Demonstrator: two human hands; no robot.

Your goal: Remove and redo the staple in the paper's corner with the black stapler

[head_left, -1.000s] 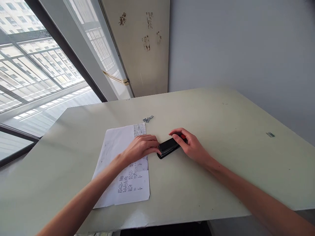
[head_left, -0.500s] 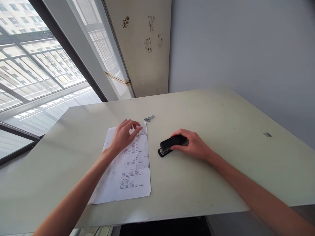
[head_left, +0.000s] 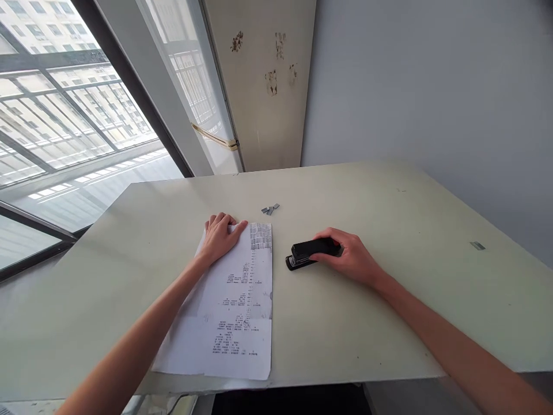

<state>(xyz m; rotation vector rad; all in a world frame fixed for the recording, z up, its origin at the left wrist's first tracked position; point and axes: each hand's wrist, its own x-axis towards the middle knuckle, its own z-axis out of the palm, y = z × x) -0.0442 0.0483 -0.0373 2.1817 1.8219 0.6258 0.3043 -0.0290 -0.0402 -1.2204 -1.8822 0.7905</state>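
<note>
A printed sheet of paper [head_left: 242,340] lies on the table, with a block of dense print at its far right corner. My left hand [head_left: 221,235] is at the sheet's far edge, thumb on top and fingers curled over the edge; the fingertips are partly hidden. To the right of the paper, my right hand [head_left: 352,256] grips a black stapler [head_left: 313,249] by its rear end. The stapler rests on the table, its front pointing left toward the paper. Several short strips of staples [head_left: 270,209] lie just beyond the sheet's far right corner.
The pale table [head_left: 389,323] has its near edge close to me. Another small strip [head_left: 477,245] lies far to the right. Behind the table stand a fridge [head_left: 263,127] with a gold handle and a grey wall [head_left: 423,86]. A large window [head_left: 73,109] is at the left.
My left hand has come down from above the printed corner to the sheet's far edge, further left on it. The paper has shifted toward me. My right hand still holds the stapler.
</note>
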